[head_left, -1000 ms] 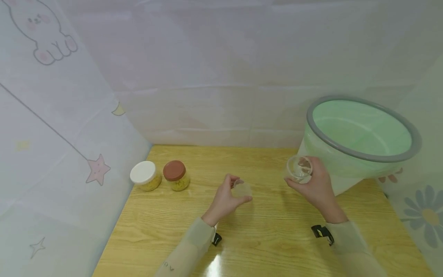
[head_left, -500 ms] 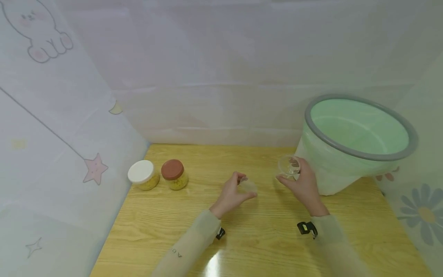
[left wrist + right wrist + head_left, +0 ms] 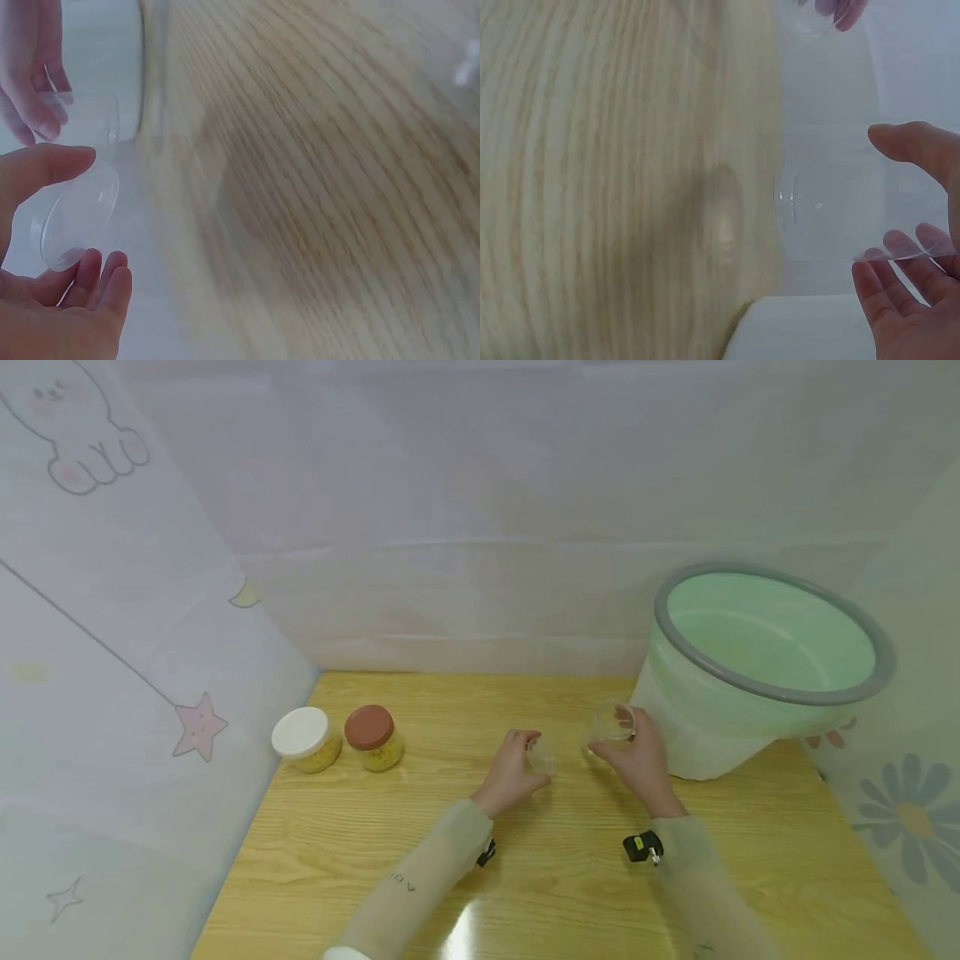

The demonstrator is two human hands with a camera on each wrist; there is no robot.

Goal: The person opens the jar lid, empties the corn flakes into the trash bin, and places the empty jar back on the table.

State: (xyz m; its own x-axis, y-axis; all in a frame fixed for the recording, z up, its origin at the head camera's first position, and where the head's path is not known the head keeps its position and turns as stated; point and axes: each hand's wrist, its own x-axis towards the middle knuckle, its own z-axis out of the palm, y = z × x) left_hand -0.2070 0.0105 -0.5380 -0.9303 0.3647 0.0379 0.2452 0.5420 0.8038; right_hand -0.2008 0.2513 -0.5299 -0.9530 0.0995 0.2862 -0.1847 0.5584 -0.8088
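My left hand point(image 3: 512, 774) pinches a clear round lid point(image 3: 81, 217) by its edges, thumb on one side and fingertips on the other. The lid is tilted and held over the wooden table. To its right, my right hand point(image 3: 643, 767) holds a clear plastic cup point(image 3: 832, 206), thumb and fingers on opposite sides of the wall. Nothing shows inside the cup, whose rim point(image 3: 615, 703) faces up. A small gap separates lid and cup in the head view.
A jar with a white lid point(image 3: 302, 732) and a jar with a red-brown lid point(image 3: 370, 727), both with yellow contents, stand at the back left of the table point(image 3: 555, 877). A white bin with a green liner and grey rim point(image 3: 750, 681) stands at the right, just behind my right hand.
My right hand has moved left with the cup, away from the bin. My left hand has shifted slightly right with the lid, which has tipped more on edge. The gap between them has narrowed.
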